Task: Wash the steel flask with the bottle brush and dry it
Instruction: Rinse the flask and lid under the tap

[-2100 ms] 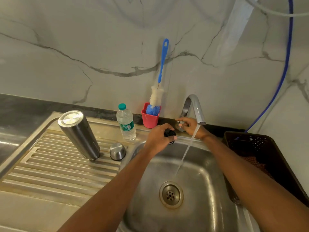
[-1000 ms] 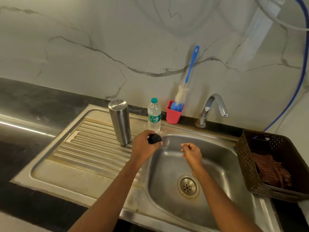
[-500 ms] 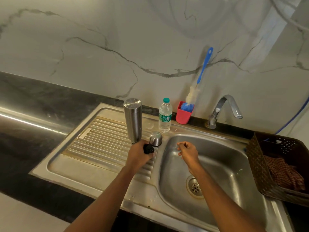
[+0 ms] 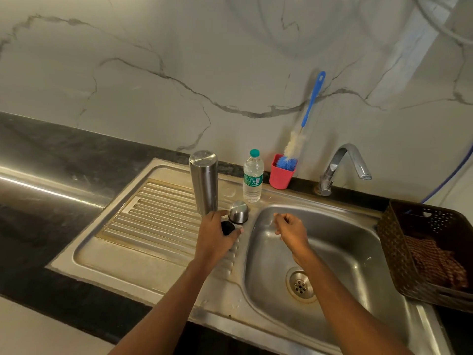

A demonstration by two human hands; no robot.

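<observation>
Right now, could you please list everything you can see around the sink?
steel flask: one, silver, upright on the drainboard
steel cap: one, silver, beside the flask
black stopper: one, black, in the left hand
water bottle: one, clear, behind the cap
bottle brush: one, blue-white, in the red cup
red cup: one, red, by the wall
tap: one, chrome, behind the sink
basket: one, brown, right of the sink
checked cloth: one, reddish, in the basket
left hand: one, over the drainboard
right hand: one, curled, empty, over the sink
</observation>
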